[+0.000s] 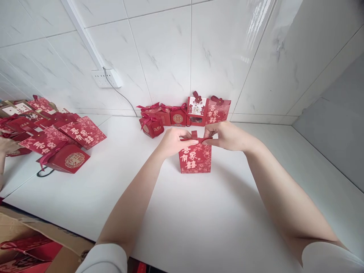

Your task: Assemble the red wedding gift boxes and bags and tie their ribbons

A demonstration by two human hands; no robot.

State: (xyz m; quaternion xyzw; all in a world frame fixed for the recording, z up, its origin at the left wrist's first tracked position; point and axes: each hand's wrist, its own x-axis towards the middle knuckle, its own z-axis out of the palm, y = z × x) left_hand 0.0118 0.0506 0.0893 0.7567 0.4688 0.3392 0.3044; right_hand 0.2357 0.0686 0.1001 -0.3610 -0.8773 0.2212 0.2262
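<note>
A red gift bag (196, 161) with pale flower print and white Chinese characters stands upright on the white table in front of me. My left hand (178, 142) pinches its top edge on the left, thumb along the front. At the right end of the same edge my right hand (224, 137) is closed, with thumb and fingers on a dark red strap. A short piece of that red strap (194, 134) sticks up between my two hands. How the strap runs behind my fingers is hidden.
Against the tiled wall stand several red gift boxes (178, 115) and two upright gift bags (217, 110). At left lies a pile of red bags and boxes (64, 157), beside another person's hand (8, 146). A cardboard carton (69, 254) holds more below the table's edge. A wall socket (106, 78) has a cable.
</note>
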